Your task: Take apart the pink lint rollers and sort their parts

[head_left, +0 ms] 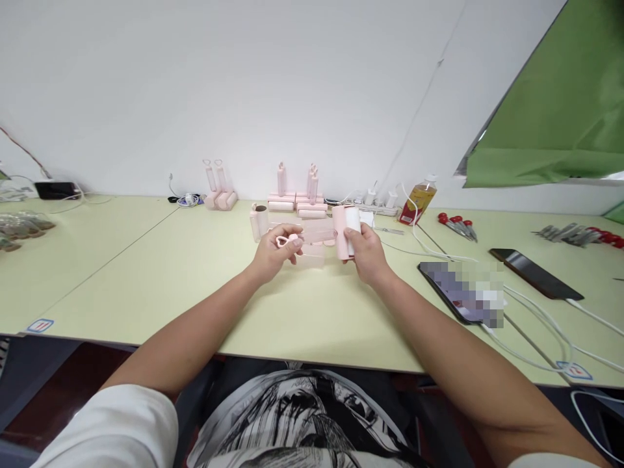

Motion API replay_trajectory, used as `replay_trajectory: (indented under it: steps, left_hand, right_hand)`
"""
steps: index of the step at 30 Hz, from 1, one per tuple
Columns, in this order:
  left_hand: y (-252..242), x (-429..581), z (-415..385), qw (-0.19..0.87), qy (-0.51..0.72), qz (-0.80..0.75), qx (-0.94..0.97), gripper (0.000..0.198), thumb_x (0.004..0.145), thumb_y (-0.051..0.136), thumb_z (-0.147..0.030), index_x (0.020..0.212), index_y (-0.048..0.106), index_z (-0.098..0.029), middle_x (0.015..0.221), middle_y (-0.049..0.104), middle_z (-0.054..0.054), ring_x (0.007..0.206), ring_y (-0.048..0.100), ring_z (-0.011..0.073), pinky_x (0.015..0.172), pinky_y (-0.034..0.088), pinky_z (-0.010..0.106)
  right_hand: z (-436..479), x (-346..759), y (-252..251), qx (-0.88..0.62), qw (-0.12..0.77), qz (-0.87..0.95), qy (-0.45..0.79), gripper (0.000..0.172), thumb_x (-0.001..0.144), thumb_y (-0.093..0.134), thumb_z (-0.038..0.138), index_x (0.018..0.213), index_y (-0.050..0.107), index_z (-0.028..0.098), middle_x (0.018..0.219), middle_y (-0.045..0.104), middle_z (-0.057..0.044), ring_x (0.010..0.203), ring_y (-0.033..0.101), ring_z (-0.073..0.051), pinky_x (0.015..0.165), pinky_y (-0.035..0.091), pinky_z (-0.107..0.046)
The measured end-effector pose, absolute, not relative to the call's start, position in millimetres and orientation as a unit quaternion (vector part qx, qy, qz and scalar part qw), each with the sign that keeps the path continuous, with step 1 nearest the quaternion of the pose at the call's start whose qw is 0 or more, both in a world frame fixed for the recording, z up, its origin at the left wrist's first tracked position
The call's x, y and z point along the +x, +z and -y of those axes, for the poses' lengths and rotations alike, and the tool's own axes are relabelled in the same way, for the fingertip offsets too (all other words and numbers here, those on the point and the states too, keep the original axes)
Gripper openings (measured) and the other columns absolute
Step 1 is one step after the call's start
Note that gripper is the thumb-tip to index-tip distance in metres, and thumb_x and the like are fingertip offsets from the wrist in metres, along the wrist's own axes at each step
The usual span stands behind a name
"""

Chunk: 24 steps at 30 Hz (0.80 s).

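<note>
Between my hands, above the table, is a pink lint roller (342,234) with a white roll along its right side. Its translucent pink handle (319,231) stretches toward the left, ending in a loop. My left hand (277,252) is closed around the loop end of that handle. Fingers of my right hand (366,250) wrap round the roller head, the thumb pressing on the white part. Just behind my left hand, a roll with a brown core (262,220) stands upright. Partly hidden below the handle lies a clear pinkish piece (311,259).
More pink lint rollers (221,198) stand along the wall, with others (312,209) nearer the middle. To the right are a drink bottle (418,200), red-handled tools (458,226), a phone (455,296) and a dark phone (536,273) with white cables. A power strip (387,209) lies behind.
</note>
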<state>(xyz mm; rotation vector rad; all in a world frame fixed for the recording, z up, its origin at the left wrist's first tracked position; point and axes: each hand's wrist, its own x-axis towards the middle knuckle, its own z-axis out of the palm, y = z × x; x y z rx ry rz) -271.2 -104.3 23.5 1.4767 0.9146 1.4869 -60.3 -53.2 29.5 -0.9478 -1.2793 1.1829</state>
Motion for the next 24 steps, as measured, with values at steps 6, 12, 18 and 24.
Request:
replay_trajectory:
  steps: [6,12,18,24]
  left_hand:
    - [29.8,-284.4,99.3,0.480,0.547,-0.338,0.596,0.038,0.079,0.065,-0.049,0.086,0.067,-0.012,0.085,0.065,0.008,0.069,0.063,0.0152,0.054,0.054,0.027]
    - [29.1,-274.8,102.4,0.471,0.513,-0.373,0.614,0.040,0.074,0.074,-0.042,0.100,0.059,-0.016,0.089,0.060,0.002,0.066,0.059,0.0095,0.050,0.052,0.021]
    - [23.2,-267.6,103.4,0.508,0.464,-0.361,0.630,0.037,0.068,0.079,-0.033,0.084,0.051,-0.017,0.066,0.050,-0.006,0.050,0.050,0.0054,0.043,0.043,0.018]
    - [24.6,-267.6,100.1,0.501,0.455,-0.377,0.633,0.037,0.063,0.078,-0.026,0.078,0.046,-0.018,0.062,0.049,-0.008,0.047,0.049,0.0052,0.042,0.039,0.018]
  right_hand:
    - [56.6,-54.1,37.5,-0.419,0.472,0.622,0.464,0.031,0.069,0.064,0.038,0.093,0.060,0.019,0.072,0.058,0.001,0.055,0.048,-0.013,0.044,0.036,-0.024]
    - [64.9,-52.4,40.0,-0.331,0.260,0.789,0.448,0.028,0.069,0.063,0.028,0.093,0.071,0.016,0.085,0.065,-0.001,0.076,0.055,-0.018,0.062,0.040,-0.026]
    - [60.1,-49.2,36.8,-0.314,0.204,0.794,0.479,0.033,0.067,0.068,0.031,0.095,0.070,0.015,0.080,0.062,0.000,0.071,0.051,-0.015,0.061,0.035,-0.025]
    - [59.0,-52.4,34.4,-0.326,0.255,0.759,0.504,0.038,0.061,0.075,0.033,0.094,0.072,0.014,0.084,0.064,-0.002,0.075,0.055,-0.017,0.064,0.039,-0.027]
